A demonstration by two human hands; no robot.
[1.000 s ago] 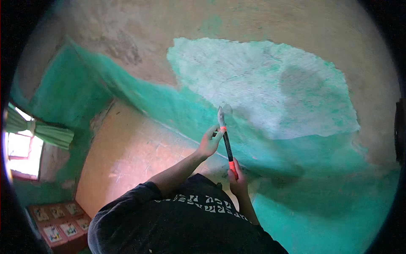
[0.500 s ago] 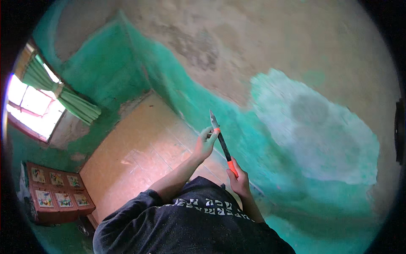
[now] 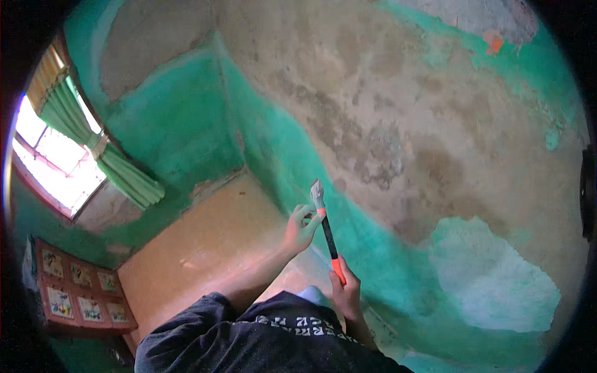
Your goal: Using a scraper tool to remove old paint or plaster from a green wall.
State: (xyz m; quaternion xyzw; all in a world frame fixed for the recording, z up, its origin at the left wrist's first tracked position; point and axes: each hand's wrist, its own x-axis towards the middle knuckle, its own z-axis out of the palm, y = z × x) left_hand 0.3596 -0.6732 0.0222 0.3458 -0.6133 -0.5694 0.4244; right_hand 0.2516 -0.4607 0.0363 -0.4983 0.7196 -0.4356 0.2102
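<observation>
Swinging leftward since a second ago, the view now puts the pale fresh plaster patch (image 3: 497, 280) at lower right. Right hand (image 3: 346, 292) grips the black-and-orange handle of a narrow steel scraper (image 3: 324, 224); left hand (image 3: 303, 227) pinches it near the blade. Around them: stained green-and-grey wall (image 3: 385, 124), tan floor (image 3: 211, 248), green curtain (image 3: 118, 158), bright window (image 3: 53, 155).

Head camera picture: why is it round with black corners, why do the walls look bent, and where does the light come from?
In the head view, a fisheye lens gives the round frame and black rim, and curves the green painted wall; daylight comes from the window with green curtain at left, which is glared white; the black-and-orange handled scraper, held by the left hand and right hand, looks reasonably sharp.
</observation>
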